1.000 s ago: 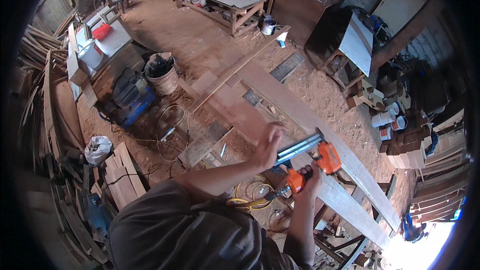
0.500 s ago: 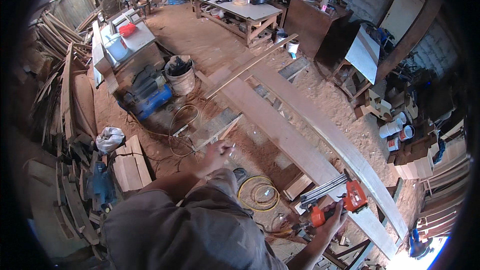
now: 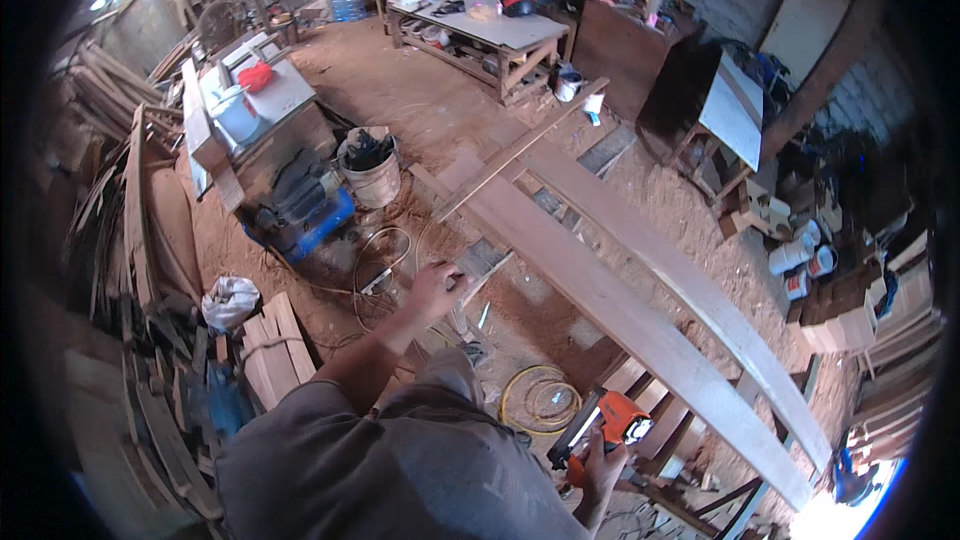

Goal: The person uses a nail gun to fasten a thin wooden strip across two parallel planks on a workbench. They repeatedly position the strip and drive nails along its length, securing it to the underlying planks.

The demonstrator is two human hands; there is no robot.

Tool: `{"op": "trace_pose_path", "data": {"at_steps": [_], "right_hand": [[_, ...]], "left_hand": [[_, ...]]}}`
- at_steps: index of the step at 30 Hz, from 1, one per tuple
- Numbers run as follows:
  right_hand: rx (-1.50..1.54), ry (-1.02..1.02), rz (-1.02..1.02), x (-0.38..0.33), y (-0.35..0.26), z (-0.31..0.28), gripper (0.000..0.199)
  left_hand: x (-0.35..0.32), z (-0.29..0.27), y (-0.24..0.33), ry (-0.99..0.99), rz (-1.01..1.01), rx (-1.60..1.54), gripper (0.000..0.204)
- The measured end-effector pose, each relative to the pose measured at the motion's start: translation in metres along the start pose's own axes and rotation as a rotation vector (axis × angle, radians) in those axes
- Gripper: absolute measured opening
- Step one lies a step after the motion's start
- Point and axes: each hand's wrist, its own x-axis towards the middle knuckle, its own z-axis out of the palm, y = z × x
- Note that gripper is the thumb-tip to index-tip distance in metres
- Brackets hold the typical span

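My right hand [image 3: 603, 457] grips an orange and black nail gun [image 3: 622, 414] by its handle, beside the near end of the long planks. Its dark magazine points toward my body. In front of my left knee hangs my left hand [image 3: 437, 290], fingers loosely bent and apart, with nothing seen in them. A small white sliver [image 3: 484, 316] shows just off its fingertips; whether it is in the air or on the ground I cannot make out. Two long planks, a near one [image 3: 610, 315] and a far one [image 3: 680, 275], lie side by side on supports to the right.
A thin batten [image 3: 525, 148] crosses the planks' far end. A coiled yellow hose [image 3: 540, 400] lies by my foot. On the left are a blue compressor [image 3: 310, 225], a bucket [image 3: 370, 175] and stacked timber [image 3: 135, 210]. A workbench [image 3: 490, 25] stands at the back.
The nail gun has turned and come left, closer to my body, in my right hand. My left hand has risen slightly; the small white piece at its fingers is now apart from them.
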Motion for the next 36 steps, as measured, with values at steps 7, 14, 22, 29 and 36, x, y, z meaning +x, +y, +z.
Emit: {"op": "trace_pose_path", "data": {"at_steps": [7, 14, 22, 29, 36], "right_hand": [[-0.077, -0.016, -0.027, 0.007, -0.003, 0.075, 0.022], [-0.150, -0.141, 0.016, 0.016, -0.048, 0.112, 0.029], [-0.232, -0.221, -0.083, 0.041, -0.031, 0.147, 0.044], [-0.173, -0.176, -0.015, 0.042, -0.006, 0.180, 0.044], [-0.046, -0.091, -0.003, 0.033, -0.033, 0.217, 0.040]], "left_hand": [[0.059, 0.014, -0.063, -0.165, -0.014, -0.032, 0.030], [0.056, -0.043, -0.129, -0.061, -0.049, -0.058, 0.030], [-0.014, -0.142, -0.150, 0.119, -0.129, 0.240, 0.027], [0.018, -0.170, -0.134, 0.138, -0.049, 0.263, 0.029], [0.120, -0.122, -0.124, -0.123, 0.055, 0.103, 0.032]]}}
